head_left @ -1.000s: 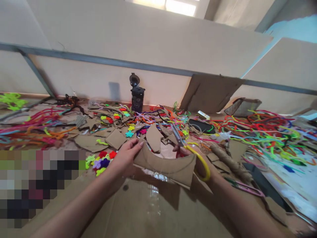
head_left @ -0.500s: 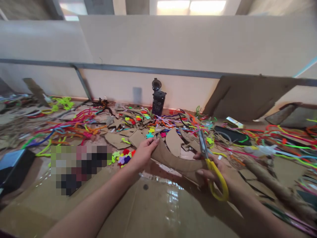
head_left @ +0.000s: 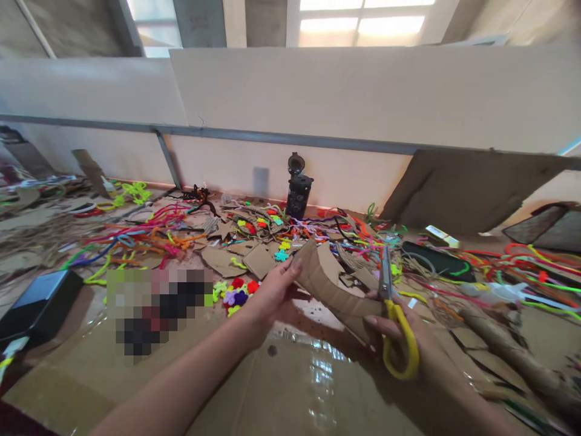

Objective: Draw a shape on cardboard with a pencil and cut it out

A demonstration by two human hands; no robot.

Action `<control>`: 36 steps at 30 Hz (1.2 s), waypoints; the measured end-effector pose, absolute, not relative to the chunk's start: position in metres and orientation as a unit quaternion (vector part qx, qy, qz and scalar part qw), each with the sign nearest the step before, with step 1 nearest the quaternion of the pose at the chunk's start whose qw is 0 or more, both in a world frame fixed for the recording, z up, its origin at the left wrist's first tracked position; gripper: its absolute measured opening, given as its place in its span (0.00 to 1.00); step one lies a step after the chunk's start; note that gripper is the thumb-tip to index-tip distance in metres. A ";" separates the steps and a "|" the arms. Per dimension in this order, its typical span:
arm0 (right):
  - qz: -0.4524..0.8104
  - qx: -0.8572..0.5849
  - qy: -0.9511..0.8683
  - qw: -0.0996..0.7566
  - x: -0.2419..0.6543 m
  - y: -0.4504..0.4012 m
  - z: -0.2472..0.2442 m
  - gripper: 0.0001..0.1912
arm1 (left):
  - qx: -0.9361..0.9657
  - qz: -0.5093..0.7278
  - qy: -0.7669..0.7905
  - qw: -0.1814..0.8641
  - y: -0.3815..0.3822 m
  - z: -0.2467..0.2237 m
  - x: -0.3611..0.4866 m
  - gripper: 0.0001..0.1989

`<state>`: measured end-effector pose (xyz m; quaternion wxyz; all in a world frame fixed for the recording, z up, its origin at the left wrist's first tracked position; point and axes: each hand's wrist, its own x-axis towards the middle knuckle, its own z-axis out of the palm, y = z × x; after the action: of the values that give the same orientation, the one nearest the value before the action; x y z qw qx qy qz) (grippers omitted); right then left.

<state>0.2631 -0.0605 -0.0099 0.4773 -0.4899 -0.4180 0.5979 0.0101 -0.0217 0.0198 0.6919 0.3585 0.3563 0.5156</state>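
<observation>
A curved strip of brown cardboard (head_left: 334,298) is held up between my two hands, over the cardboard-covered work surface (head_left: 258,387). My left hand (head_left: 272,300) pinches its upper left end between thumb and fingers. At the lower right end, my right hand (head_left: 420,339) grips the strip while also holding yellow-handled scissors (head_left: 394,306). The scissor blades point up and away from me, look closed, and stand beside the strip. Some fingers of my right hand are hidden behind the cardboard and the handles.
Small coloured flower shapes (head_left: 238,293) lie left of my left hand. Beyond are cardboard scraps (head_left: 261,260), pipe cleaners and an open-lidded black bottle (head_left: 298,197). A black box (head_left: 43,303) sits left; a cardboard tube (head_left: 512,345) lies right. A blurred patch hides something at left.
The cardboard strip has tilted, its left end higher and more of its face showing. Both hands keep their hold. The whole view has shifted slightly.
</observation>
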 end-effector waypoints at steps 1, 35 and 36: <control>0.605 -0.489 -0.405 0.481 0.261 -0.061 -0.011 0.35 | 0.369 0.499 0.360 0.696 -0.025 0.019 0.013 0.28; 0.566 -0.468 -0.434 0.523 0.260 -0.064 0.020 0.26 | 0.577 0.279 0.420 0.643 -0.018 0.032 -0.007 0.27; 0.558 -0.472 -0.432 0.529 0.260 -0.064 0.022 0.26 | 0.575 0.264 0.412 0.655 -0.019 0.032 -0.007 0.25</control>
<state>0.2597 -0.0638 0.0220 0.5286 -0.4717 -0.4316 0.5584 -0.0069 -0.0186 0.0316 0.6549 0.5755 0.4124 0.2642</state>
